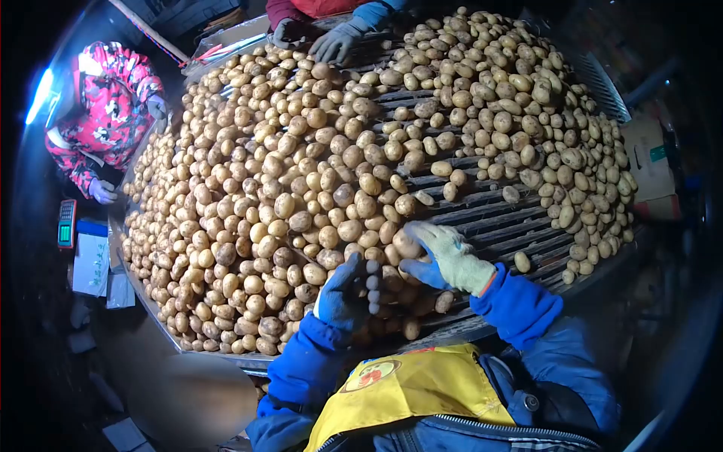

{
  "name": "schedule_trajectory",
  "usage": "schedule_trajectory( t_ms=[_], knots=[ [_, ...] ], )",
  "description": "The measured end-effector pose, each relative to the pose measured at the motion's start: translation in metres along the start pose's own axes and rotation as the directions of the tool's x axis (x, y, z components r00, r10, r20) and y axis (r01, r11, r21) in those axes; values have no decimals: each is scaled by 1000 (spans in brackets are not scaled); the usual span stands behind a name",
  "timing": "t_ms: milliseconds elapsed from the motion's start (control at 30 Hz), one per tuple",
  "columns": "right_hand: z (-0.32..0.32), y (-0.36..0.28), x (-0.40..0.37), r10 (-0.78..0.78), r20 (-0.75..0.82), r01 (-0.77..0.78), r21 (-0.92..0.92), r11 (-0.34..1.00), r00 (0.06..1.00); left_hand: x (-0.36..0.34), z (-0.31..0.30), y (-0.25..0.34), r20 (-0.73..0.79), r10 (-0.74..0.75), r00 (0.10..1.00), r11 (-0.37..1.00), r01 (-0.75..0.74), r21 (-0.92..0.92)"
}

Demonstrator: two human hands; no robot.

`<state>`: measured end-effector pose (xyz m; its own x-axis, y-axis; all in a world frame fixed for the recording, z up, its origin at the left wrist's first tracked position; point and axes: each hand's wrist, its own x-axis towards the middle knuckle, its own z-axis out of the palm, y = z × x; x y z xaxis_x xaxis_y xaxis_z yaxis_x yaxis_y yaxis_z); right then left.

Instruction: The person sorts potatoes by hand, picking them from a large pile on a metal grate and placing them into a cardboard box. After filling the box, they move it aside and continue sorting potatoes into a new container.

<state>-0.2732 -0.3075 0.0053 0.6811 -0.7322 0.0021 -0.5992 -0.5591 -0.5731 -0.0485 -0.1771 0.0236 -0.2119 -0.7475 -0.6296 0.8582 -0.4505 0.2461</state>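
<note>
A big slatted sorting table (497,222) is heaped with several potatoes (301,173). My left hand (348,292), in a dark blue glove, rests on the potatoes at the near edge with fingers spread. Just to its right, my right hand (446,255), in a pale glove with a blue palm, closes around one potato (407,243) on the pile. Both of my sleeves are blue, and a yellow apron (410,388) shows below them.
A person in a red patterned jacket (109,113) stands at the table's left side. Another person's gloved hands (335,39) reach onto the far edge. A scale (67,224) and boxes (92,264) sit on the left; cartons (649,162) on the right.
</note>
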Motion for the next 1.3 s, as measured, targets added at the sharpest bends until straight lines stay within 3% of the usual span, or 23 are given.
schedule_trajectory(
  t_ms=[33, 100, 133, 167, 200, 233, 300, 400, 433, 500, 567, 600, 633, 700, 767, 800, 833, 900, 933, 1000, 1100, 1300],
  knots=[
    [-2, 1, -1, -26, 28, 22, 135, 991, 999, -3, -2, 0, -24, 0, 1000, 1000, 0, 14],
    [-14, 10, 5, 278, 34, -269, 389, 881, 960, -3, -18, -2, 20, -28, 999, 999, 29, -21],
    [-20, 30, 14, 85, -253, -20, 250, 968, 964, -3, -23, -3, 57, -51, 997, 997, 54, -51],
    [-34, 37, 25, 161, -344, -85, 225, 971, 925, -6, -23, -3, 56, -48, 997, 997, 51, -52],
    [-56, 41, 38, 283, -298, -254, 133, 958, 912, -10, -21, -2, 28, -68, 997, 996, 70, -48],
    [-66, 54, 46, 215, -348, -236, -18, 972, 913, -14, -17, -2, 1, -90, 996, 995, 89, -45],
    [-74, 77, 66, 304, -313, -326, -17, 945, 900, -15, -10, -4, -49, -58, 997, 998, 58, 9],
    [-60, 109, 84, 190, -365, -257, -144, 956, 911, -18, -1, -4, -57, -69, 996, 998, 69, -1],
    [-58, 104, 87, 243, -296, -311, -209, 927, 924, -16, -1, -2, -49, -58, 997, 998, 59, 6],
    [-37, 99, 70, 62, -287, -147, -286, 947, 956, -16, -8, -2, -61, -68, 996, 994, 74, 85],
    [-29, 56, 53, 70, -251, -174, -420, 891, 965, -13, -17, -4, -70, -74, 995, 994, 79, 76],
    [-35, 33, 43, 200, -122, -218, -152, 964, 972, -12, -17, -4, -50, -80, 996, 996, 82, 34],
    [2, 65, 30, 235, -82, -202, 294, 934, 969, -11, -17, -6, -31, -90, 995, 996, 90, -6],
    [-8, 53, 26, 161, -163, -121, 230, 966, 973, -15, -6, -6, -43, -82, 996, 997, 82, -17],
    [-39, 71, 41, -28, -403, 35, 9, 999, 915, -17, -4, -7, -15, -85, 996, 996, 85, -21],
    [-50, 79, 50, 68, -453, -116, -80, 990, 889, -17, -4, -6, -19, -85, 996, 996, 84, -20],
    [-70, 76, 56, 108, -410, -242, -292, 925, 906, -17, -3, -6, -33, -88, 996, 996, 87, -22],
    [-88, 86, 65, 216, -315, -361, -535, 764, 924, -16, -2, -6, -42, -92, 995, 996, 91, -26],
    [-91, 98, 67, 215, -314, -359, -537, 763, 925, -16, -1, -6, -34, -90, 995, 995, 89, -38],
    [-90, 126, 71, 259, -154, -292, -684, 668, 954, -17, -1, -5, -31, -86, 996, 995, 85, -53],
    [-97, 143, 71, 214, -112, -231, -697, 679, 970, -16, -2, -5, -44, -74, 996, 997, 74, 12],
    [-106, 125, 72, 376, -156, -406, -418, 813, 913, -23, 18, -2, 6, -142, 990, 982, 141, -127]
  ],
)
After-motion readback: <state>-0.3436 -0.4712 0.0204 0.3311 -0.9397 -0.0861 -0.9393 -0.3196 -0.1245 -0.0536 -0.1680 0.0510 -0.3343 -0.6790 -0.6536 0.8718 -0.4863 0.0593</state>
